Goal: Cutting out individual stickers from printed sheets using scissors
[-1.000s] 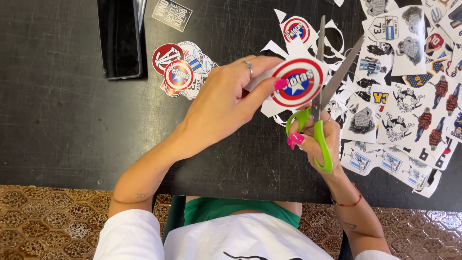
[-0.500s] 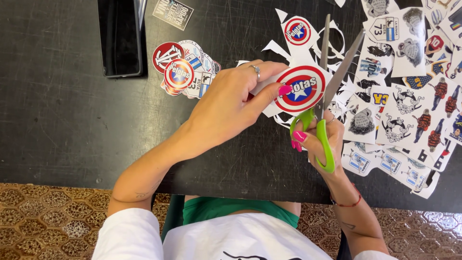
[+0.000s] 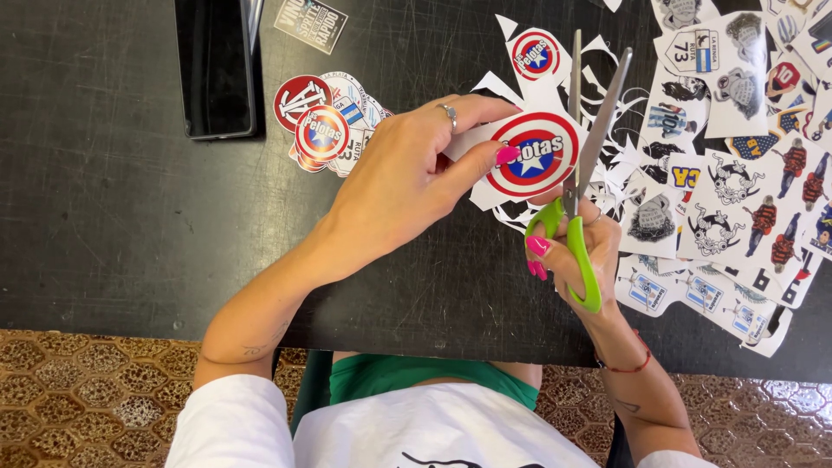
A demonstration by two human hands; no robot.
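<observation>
My left hand [image 3: 407, 186] pinches a round sticker [image 3: 537, 156] with red, white and blue rings and a white star, still edged with white paper. My right hand [image 3: 576, 260] grips green-handled scissors [image 3: 582, 165]; the blades stand apart and point up, just right of the sticker's edge. Both hands hover over a black table [image 3: 104, 225].
A small pile of cut round stickers [image 3: 322, 126] lies left of my hands. A black phone [image 3: 215, 65] rests at the top left with a small dark card [image 3: 310, 22] beside it. Printed sticker sheets [image 3: 737, 191] and white paper scraps [image 3: 620, 156] cover the right side.
The round sticker has been turned slightly in my left hand and the scissor blades have opened a little wider along its right edge.
</observation>
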